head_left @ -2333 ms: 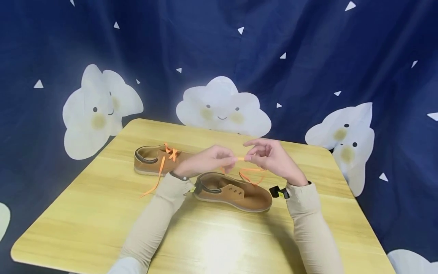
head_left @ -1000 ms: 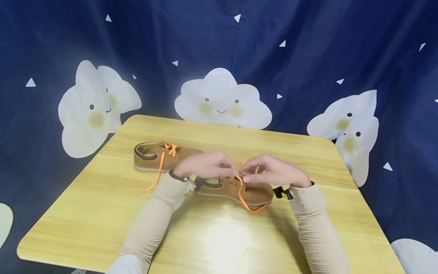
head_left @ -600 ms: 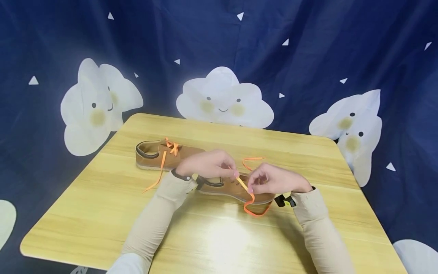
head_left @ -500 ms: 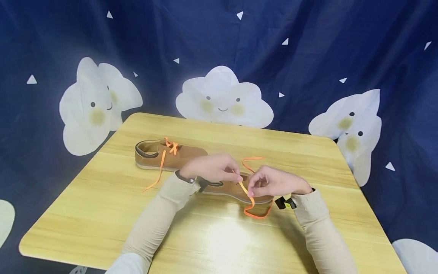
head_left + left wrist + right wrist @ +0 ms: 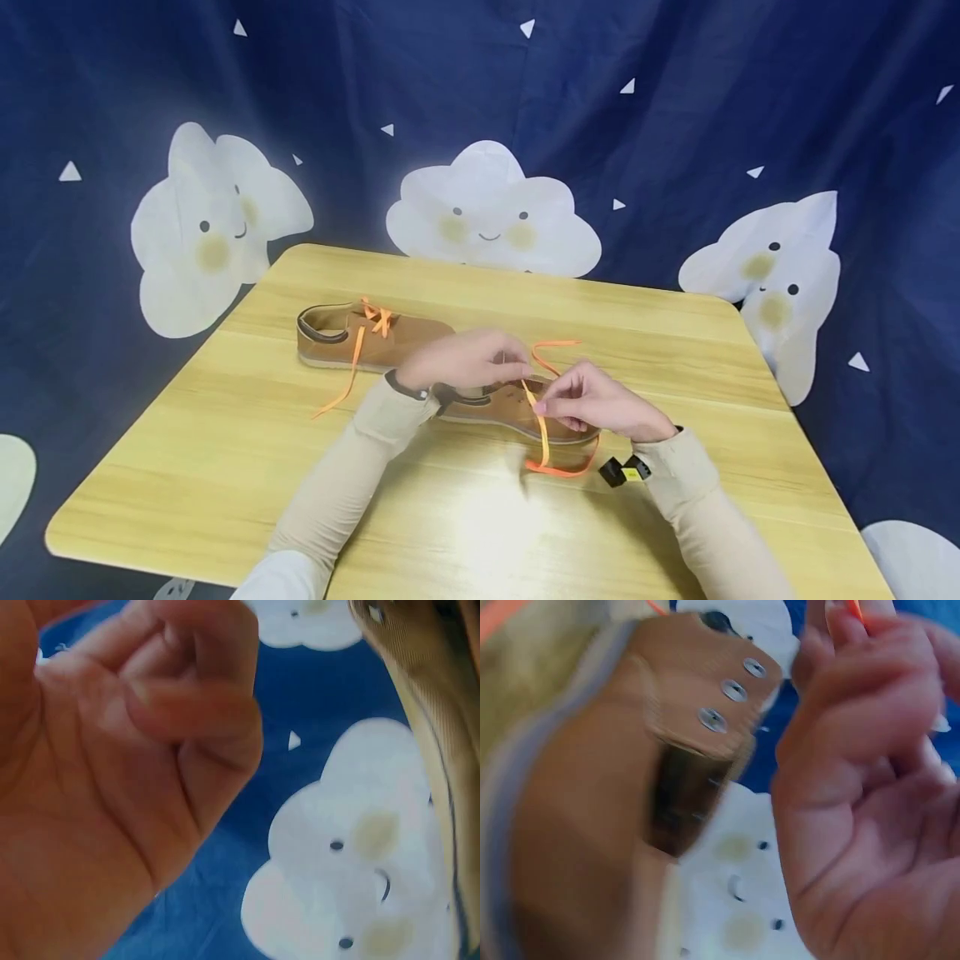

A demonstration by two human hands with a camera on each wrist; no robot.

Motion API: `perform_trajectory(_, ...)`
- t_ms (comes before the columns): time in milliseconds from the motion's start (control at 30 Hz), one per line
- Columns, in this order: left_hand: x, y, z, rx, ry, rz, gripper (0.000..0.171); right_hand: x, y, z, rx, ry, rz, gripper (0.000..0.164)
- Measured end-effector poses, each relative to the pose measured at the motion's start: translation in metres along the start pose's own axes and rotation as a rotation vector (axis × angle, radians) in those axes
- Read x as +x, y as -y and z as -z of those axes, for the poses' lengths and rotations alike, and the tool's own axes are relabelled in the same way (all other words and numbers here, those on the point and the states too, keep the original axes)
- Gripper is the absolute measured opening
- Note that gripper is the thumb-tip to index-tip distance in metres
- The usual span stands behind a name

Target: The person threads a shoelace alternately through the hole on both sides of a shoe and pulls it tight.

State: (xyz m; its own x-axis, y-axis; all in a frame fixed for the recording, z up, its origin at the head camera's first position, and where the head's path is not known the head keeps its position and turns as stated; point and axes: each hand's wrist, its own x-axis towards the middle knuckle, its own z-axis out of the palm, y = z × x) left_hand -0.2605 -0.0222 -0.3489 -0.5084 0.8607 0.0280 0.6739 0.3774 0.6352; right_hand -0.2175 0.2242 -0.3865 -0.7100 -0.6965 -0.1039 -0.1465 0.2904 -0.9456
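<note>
My left hand (image 5: 468, 358) pinches the upper end of an orange shoelace (image 5: 543, 433), thumb against the curled index finger in the left wrist view. A little lower on the same lace my right hand (image 5: 596, 400) pinches it; a bit of orange shows at its fingertips in the right wrist view. Under both hands lies a brown shoe (image 5: 491, 408), toe to the right, partly covered by them. Its bare eyelets (image 5: 733, 691) show up close in the right wrist view. The lace hangs down to the table in front of the toe.
Behind to the left stands a second brown shoe (image 5: 416, 333) with a crossed orange lace (image 5: 381, 321), one end trailing onto the wooden table (image 5: 225, 467). Another stretch of orange lace (image 5: 555, 343) lies beyond the near shoe. A blue curtain (image 5: 345, 100) surrounds the table.
From stretching the lace above the shoe, both hands have come down over it. The lace now hangs in front of the toe. Lately the left hand has risen slightly, straightening the hanging part.
</note>
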Motion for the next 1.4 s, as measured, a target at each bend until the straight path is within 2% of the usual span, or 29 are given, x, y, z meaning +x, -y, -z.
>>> perform_trajectory(133,0.001,0.001,0.001,0.029,-0.049,0.039,0.025,-0.005,-0.014,-0.005,0.131,-0.019,-0.064,0.038)
perform_trajectory(367,0.004,-0.002,-0.001,0.082,-0.028,0.081,0.027,-0.012,-0.030,-0.009,0.222,0.004,-0.101,0.029)
perform_trajectory(600,0.005,-0.004,-0.006,0.129,0.000,0.098,0.028,-0.011,-0.034,-0.008,0.320,0.015,-0.131,0.029)
perform_trajectory(833,0.007,-0.002,-0.013,0.121,0.061,0.084,0.031,-0.007,-0.039,-0.011,0.318,0.006,-0.175,0.033)
perform_trajectory(933,0.010,0.001,-0.016,0.089,0.112,0.059,0.032,-0.006,-0.040,-0.012,0.312,0.004,-0.176,0.035)
perform_trajectory(1067,0.012,0.008,-0.020,0.051,0.163,0.065,0.032,-0.005,-0.041,-0.012,0.291,-0.003,-0.180,0.035)
perform_trajectory(1400,0.015,0.019,-0.022,-0.039,0.174,0.103,0.033,-0.003,-0.040,-0.014,0.246,-0.024,-0.193,0.035)
